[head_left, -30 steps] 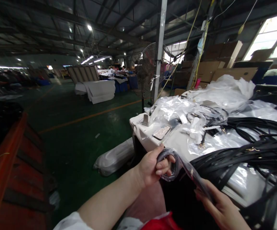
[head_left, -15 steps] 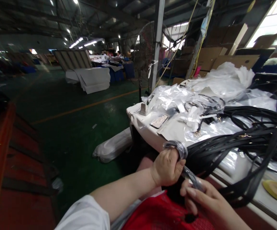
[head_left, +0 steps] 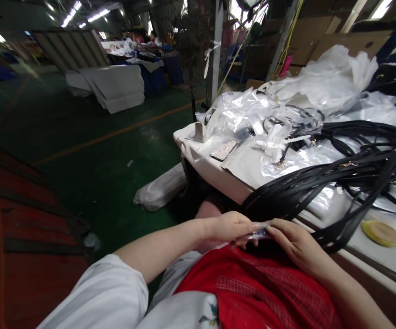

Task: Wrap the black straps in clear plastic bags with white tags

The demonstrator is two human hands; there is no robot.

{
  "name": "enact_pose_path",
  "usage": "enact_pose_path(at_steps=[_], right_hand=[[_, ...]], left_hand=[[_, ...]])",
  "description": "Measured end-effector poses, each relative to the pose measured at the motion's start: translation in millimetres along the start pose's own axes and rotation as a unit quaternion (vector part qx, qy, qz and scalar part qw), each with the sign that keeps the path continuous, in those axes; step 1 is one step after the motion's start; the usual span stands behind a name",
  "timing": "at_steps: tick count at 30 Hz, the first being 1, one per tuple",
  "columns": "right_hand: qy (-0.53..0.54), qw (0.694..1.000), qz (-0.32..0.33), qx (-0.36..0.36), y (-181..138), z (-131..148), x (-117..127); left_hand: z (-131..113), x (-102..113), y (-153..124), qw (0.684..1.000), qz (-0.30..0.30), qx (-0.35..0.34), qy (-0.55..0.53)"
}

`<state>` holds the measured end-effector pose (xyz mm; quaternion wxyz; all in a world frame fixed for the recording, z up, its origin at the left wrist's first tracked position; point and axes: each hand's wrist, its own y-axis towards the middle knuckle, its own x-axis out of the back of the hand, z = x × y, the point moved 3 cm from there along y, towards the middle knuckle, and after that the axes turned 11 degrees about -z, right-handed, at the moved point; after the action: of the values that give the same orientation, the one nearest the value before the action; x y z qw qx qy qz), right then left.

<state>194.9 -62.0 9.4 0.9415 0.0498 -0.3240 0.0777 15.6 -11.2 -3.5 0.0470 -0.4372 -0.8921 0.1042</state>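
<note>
A small piece of shiny clear plastic [head_left: 261, 231] is held in front of the red apron [head_left: 273, 292], just off the near edge of the counter [head_left: 201, 160], and is carried by the hands alone. Its left end is grasped by the left hand [head_left: 236, 226], and its right end is pinched between the thumb and fingers of the right hand [head_left: 292, 238]; what is wrapped inside cannot be told, since most of it is covered by the fingers. Beyond the right hand, a thick bunch of black straps [head_left: 297, 187] is draped across the counter and over its near edge. Farther right along that edge, a yellow-rimmed disc [head_left: 381, 233] is laid flat. Near the counter's left corner a metal block [head_left: 199, 132] is stood, with a phone [head_left: 224, 150] placed beside it, nearer the front edge. Toward the far edge, crumpled clear bags [head_left: 239, 112] and a heap of white plastic sheeting [head_left: 338, 82] are piled.
</note>
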Motion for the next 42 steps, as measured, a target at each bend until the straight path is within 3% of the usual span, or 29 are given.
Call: enact_pose_path(at_steps=[2, 4, 7, 10, 12, 16, 17, 20, 23, 27, 29, 31, 33, 36, 39, 42], right_hand=[[0.076, 0.997, -0.011, -0.011, -5, 0, -19], [0.135, 0.989, -0.056, -0.033, -9, 0, -40], [0.154, 0.973, -0.158, -0.070, -11, -4, -61], [0.138, 0.969, -0.190, -0.072, -8, -6, -62], [0.110, 0.976, -0.176, -0.067, -7, -7, -53], [-0.003, 0.995, -0.050, -0.082, -13, -11, -34], [-0.033, 0.996, -0.015, -0.087, -15, -12, -32], [-0.083, 0.991, 0.027, -0.096, -20, -14, -33], [-0.046, 0.992, 0.004, -0.118, -22, -15, -41], [0.099, 0.988, -0.002, -0.122, -24, -16, -52], [0.154, 0.980, 0.002, -0.126, -24, -15, -54], [0.195, 0.972, 0.007, -0.132, -22, -12, -54], [0.214, 0.967, 0.016, -0.137, -18, -8, -55], [0.191, 0.970, 0.024, -0.150, -14, -7, -58], [0.144, 0.969, 0.055, -0.192, -16, -22, -69], [0.101, 0.960, 0.097, -0.241, -23, -40, -76]], left_hand=[[6, -1, 2, 0.980, 0.048, 0.063, -0.183], [10, -3, 6, 0.946, 0.051, 0.090, -0.308], [17, -8, 12, 0.904, 0.029, 0.097, -0.416], [25, -15, 16, 0.885, 0.006, 0.085, -0.457], [31, -16, 17, 0.893, -0.013, 0.084, -0.441], [38, -7, 18, 0.940, -0.181, 0.024, -0.289], [37, -7, 17, 0.953, -0.199, 0.003, -0.228], [32, -18, 11, 0.986, -0.153, -0.065, -0.034], [32, -27, 5, 0.975, -0.183, -0.113, 0.060], [42, -23, 3, 0.959, -0.275, -0.067, 0.027], [46, -19, 7, 0.964, -0.267, -0.020, -0.008], [47, -17, 11, 0.975, -0.221, 0.018, -0.022], [45, -16, 14, 0.982, -0.188, 0.025, 0.006], [53, -14, 15, 0.981, -0.184, 0.011, 0.066], [82, -12, 16, 0.981, -0.174, 0.038, 0.081], [118, -10, 22, 0.988, -0.123, 0.064, 0.065]])
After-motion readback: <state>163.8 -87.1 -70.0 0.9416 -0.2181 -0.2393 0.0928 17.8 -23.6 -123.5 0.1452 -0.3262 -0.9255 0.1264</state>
